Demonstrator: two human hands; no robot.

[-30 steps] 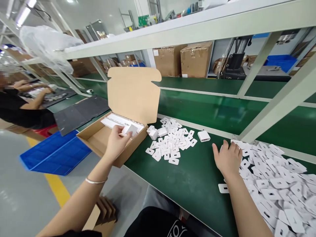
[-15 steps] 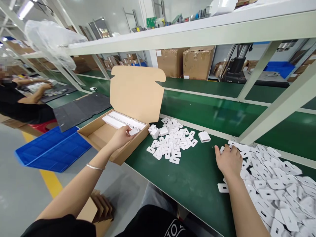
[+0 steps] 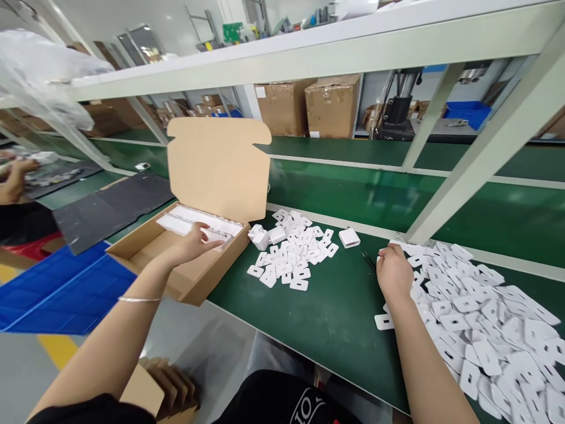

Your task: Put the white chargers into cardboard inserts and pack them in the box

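Observation:
My left hand (image 3: 190,246) is inside the open cardboard box (image 3: 189,288), over a row of white pieces (image 3: 176,222) along its far wall. Its thumb and fingers are spread, with nothing visible between them. My right hand (image 3: 394,272) is closed on dark tweezers (image 3: 369,261), whose two thin tips point left. That hand rests by the left edge of a large heap of flat white plates (image 3: 468,318), each with a small slot. Between my hands lies a smaller heap of similar plates (image 3: 291,250). White plug adapters (image 3: 259,237) stand beside the box.
A white block with slots (image 3: 349,238) sits near the table's back rail. A slanted metal post (image 3: 477,135) rises behind the large heap. Left of the box are a black mat (image 3: 112,206) and a blue crate (image 3: 53,294). A co-worker's hand (image 3: 15,176) is at far left.
My left hand has let go of a small white piece inside the box and spread its fingers. My right hand has gone from spread fingers to closed on the tweezers. The view has shifted right.

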